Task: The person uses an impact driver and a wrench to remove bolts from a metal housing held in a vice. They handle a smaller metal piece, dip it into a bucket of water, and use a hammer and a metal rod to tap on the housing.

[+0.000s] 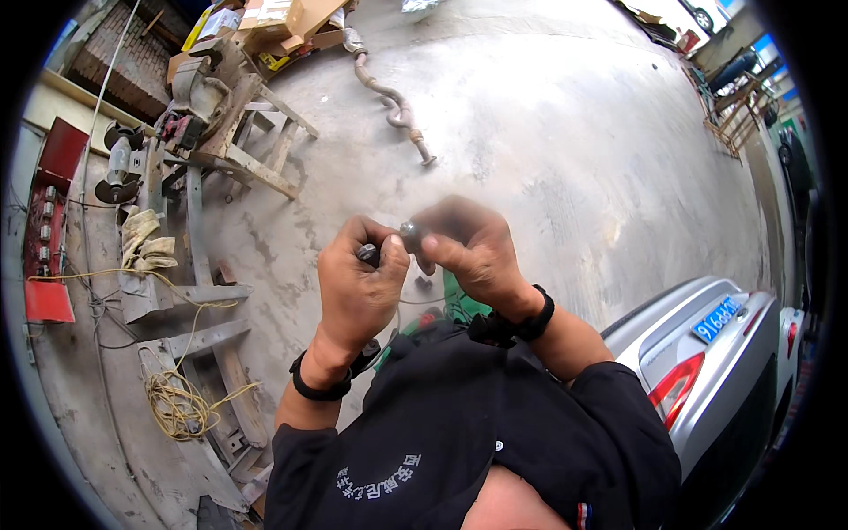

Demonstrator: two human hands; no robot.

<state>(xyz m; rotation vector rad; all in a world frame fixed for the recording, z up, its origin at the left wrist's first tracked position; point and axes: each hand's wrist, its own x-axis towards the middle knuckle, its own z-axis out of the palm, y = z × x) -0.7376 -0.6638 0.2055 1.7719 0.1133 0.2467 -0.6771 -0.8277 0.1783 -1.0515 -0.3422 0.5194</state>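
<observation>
Both of my hands are raised close together in front of my chest, black bands on the wrists. My left hand (358,278) is closed in a fist around a dark, round-ended piece (367,253), whose end pokes out beside the thumb. Most of that piece is hidden in the palm. Right next to it, my right hand (477,256) pinches a small rounded grey metal part (411,233) between thumb and fingers. The left thumb tip is beside this part; whether the two pieces join is hidden. Motion blurs the back of my right hand.
A bent exhaust pipe (389,93) lies on the concrete floor ahead. At left stand a bench grinder (119,168), work gloves (146,240), a wooden stand (265,146) and coiled yellow cord (177,402). A silver car (645,340) is close on my right.
</observation>
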